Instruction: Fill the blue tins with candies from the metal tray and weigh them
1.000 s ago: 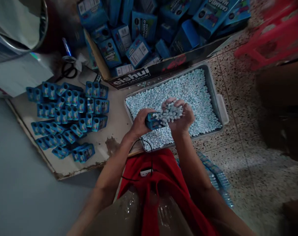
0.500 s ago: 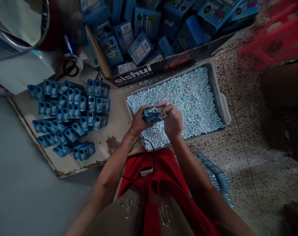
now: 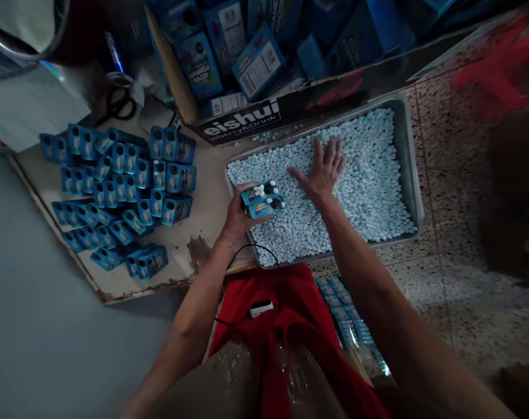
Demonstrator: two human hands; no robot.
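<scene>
We held two boxes (image 3: 259, 205) clamped in the left hand (image 3: 235, 219) just inside the left edge of the tray (image 3: 409, 157), judged unfinished with loose pellets (image 3: 261, 190) at their openings (image 3: 277, 204), and had the right hand (image 3: 323, 173) spread, fingers apart, over the pellet bed (image 3: 364, 174), while grouped boxes (image 3: 131, 189), contents indeterminate, stood near the left edge of the table (image 3: 216, 192).

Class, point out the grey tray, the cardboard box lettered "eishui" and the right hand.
Grey tray (image 3: 412, 169), head view: its rim, at the picture's right.
Cardboard box (image 3: 293, 107), head view: its printed wall, beside the lettering.
Right hand (image 3: 322, 176), head view: the back of it.
</scene>
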